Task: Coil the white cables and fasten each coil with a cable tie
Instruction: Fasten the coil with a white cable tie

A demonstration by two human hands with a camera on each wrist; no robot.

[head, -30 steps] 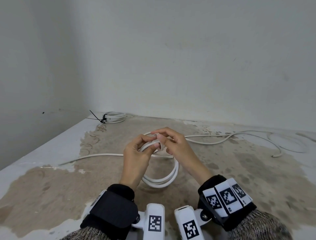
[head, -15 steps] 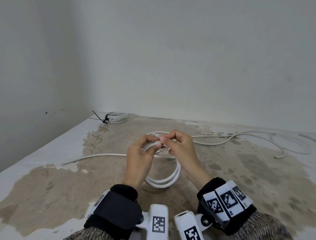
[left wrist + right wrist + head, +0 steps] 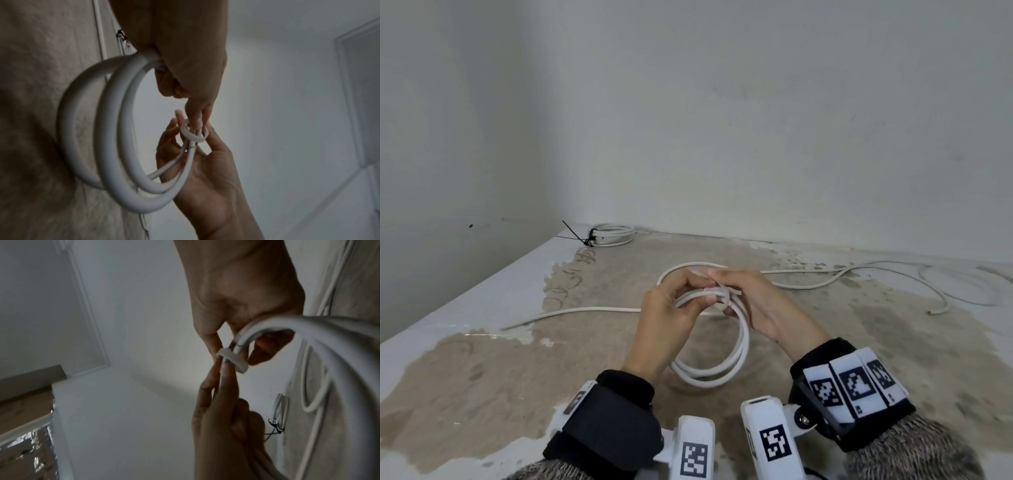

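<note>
A white cable coil of a few turns hangs from both hands above the table's middle. My left hand grips the top of the coil, which passes through its curled fingers. My right hand is at the same spot. Its thumb and a finger pinch a small white loop wrapped round the coil's strands. That loop sits between the fingertips of both hands. In the right wrist view the loop circles the strands where the coil bends. Whether it is a tie or the cable's own end I cannot tell.
A finished coil bound with a black cable tie lies in the far left corner by the wall. One loose white cable runs left across the stained table. Another loose cable snakes along the right.
Both hands have stayed at the top of the coil and shifted only slightly. Their fingers have worked round the strands, and the small white loop now shows between them.
</note>
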